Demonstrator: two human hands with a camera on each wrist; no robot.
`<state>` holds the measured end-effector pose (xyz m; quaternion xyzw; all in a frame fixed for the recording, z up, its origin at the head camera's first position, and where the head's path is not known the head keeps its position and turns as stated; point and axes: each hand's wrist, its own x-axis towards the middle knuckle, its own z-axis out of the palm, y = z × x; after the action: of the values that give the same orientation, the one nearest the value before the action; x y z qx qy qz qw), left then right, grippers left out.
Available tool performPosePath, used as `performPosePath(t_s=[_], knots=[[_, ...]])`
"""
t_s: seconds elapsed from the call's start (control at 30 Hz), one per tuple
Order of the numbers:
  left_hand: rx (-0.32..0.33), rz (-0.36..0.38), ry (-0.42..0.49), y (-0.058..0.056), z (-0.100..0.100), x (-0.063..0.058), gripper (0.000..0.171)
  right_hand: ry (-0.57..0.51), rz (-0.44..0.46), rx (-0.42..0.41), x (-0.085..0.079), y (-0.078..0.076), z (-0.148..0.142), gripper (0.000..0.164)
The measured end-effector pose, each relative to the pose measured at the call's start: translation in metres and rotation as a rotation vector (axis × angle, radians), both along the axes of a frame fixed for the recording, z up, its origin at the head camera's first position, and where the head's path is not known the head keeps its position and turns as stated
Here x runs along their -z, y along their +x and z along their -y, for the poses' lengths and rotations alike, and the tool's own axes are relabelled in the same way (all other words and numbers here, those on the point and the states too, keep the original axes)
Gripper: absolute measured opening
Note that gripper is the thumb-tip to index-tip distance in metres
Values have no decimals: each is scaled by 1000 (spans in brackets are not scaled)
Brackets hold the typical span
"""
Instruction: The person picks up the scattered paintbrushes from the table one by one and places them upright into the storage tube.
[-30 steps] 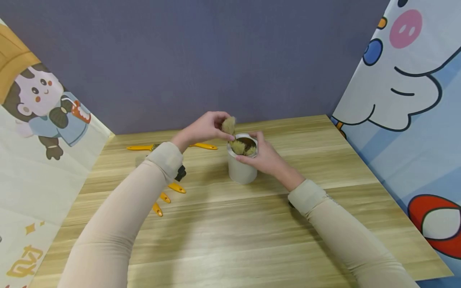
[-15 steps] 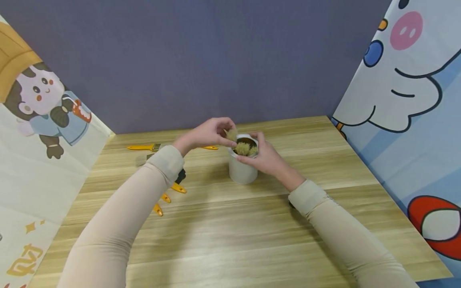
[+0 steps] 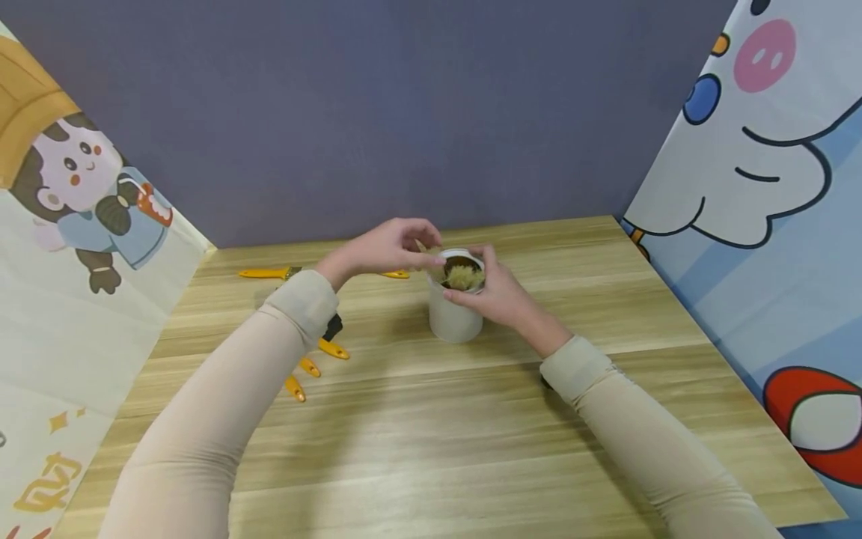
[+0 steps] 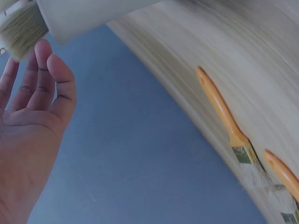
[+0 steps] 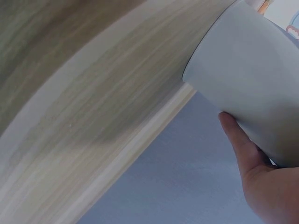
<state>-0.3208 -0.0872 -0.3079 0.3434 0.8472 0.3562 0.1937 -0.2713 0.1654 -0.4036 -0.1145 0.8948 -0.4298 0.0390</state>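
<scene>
A white cylindrical pot (image 3: 455, 318) stands on the wooden table, and pale paintbrush bristles (image 3: 465, 278) stick up at its mouth. My right hand (image 3: 494, 292) grips the pot at the rim, thumb in front and fingers behind. My left hand (image 3: 397, 248) is at the left side of the rim, fingers loosely bent. In the left wrist view, a paintbrush's bristles (image 4: 23, 30) project from the pot (image 4: 88, 16), and the left fingertips are right at them. The right wrist view shows the right hand (image 5: 275, 191) against the pot's side.
Several paintbrushes with orange handles lie on the table to the left, including one brush (image 3: 263, 274) at the back and another (image 3: 333, 349) further forward, partly hidden by the left sleeve. A grey-blue wall (image 3: 431, 112) rises behind the table (image 3: 471, 434). Cartoon-printed panels stand at both sides.
The bristles at my left fingers have gone down toward the pot, and the left fingers have loosened around them. My right hand keeps its grip on the pot.
</scene>
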Motion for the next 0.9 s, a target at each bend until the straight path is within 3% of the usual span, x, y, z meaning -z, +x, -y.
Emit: performPosePath(t_s=[0.23, 0.53, 0.73, 0.9], knots=[[-81, 38, 14, -1, 23, -14, 39, -1, -4, 11, -1, 1, 3, 103], [-220, 30, -52, -9, 77, -23, 41, 12, 7, 33, -3, 3, 2, 105], [-303, -10, -112, -6, 122, -20, 43, 18, 5, 29, -4, 4, 2, 104], [-337, -8, -149, -1, 154, -7, 42, 21, -5, 24, -3, 4, 2, 104]])
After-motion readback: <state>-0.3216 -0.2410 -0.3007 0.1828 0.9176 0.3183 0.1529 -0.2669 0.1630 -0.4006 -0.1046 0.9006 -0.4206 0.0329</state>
